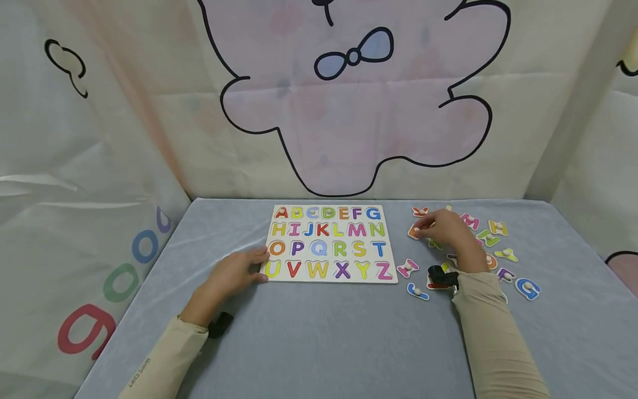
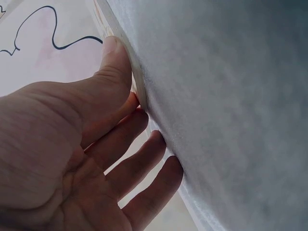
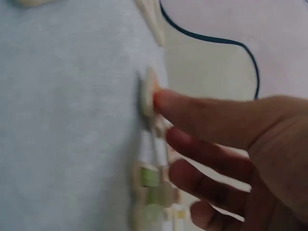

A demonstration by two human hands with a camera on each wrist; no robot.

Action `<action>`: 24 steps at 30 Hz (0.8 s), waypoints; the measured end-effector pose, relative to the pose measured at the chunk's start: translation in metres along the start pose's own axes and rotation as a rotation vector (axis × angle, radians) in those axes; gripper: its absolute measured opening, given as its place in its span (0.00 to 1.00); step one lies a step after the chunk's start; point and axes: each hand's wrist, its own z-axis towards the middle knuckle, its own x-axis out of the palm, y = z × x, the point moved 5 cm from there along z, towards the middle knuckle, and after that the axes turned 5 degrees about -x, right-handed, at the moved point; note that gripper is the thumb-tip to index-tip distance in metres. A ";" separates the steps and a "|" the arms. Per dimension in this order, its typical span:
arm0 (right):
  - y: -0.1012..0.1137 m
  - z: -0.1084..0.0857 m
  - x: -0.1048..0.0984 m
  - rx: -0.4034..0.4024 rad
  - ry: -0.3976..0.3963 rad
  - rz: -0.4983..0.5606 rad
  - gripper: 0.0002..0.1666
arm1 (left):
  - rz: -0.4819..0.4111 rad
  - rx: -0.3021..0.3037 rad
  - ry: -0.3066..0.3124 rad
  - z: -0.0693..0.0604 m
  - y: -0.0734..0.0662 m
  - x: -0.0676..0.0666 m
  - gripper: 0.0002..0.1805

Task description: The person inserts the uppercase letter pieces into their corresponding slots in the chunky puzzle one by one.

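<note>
A white alphabet puzzle board (image 1: 329, 281) with coloured letters A to Z lies on the grey cloth. At its left edge, my left hand (image 1: 234, 274) rests thumb and fingertips against the side; the left wrist view shows the fingers fairly straight along the board's edge (image 2: 136, 79). To the right of the board, my right hand (image 1: 448, 233) pinches a small orange letter piece (image 3: 148, 94) near the table surface. Which letter it is cannot be made out, as fingers cover part of it. A green letter piece (image 3: 150, 192) lies close by, blurred.
Loose knobbed letters lie around the right hand: a pink I (image 1: 407, 268), blue J (image 1: 417, 291), pink M (image 1: 470, 221), yellow H (image 1: 497, 228), yellow Y (image 1: 506, 254), purple F (image 1: 505, 275) and blue G (image 1: 527, 288). The right forearm hides some pieces. A printed cloth wall (image 1: 339, 127) stands behind.
</note>
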 end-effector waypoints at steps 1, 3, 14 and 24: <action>0.001 0.000 0.000 -0.008 0.013 0.002 0.17 | 0.003 0.002 0.000 0.000 0.000 0.000 0.36; 0.004 0.000 0.000 -0.039 0.032 -0.002 0.17 | 0.009 0.005 0.000 0.001 0.000 0.000 0.36; 0.010 0.001 0.004 -0.128 0.067 0.003 0.15 | 0.004 0.001 0.008 0.002 0.001 0.000 0.37; -0.002 0.001 0.007 -0.132 0.033 0.040 0.18 | 0.008 0.006 0.004 0.002 0.001 0.000 0.36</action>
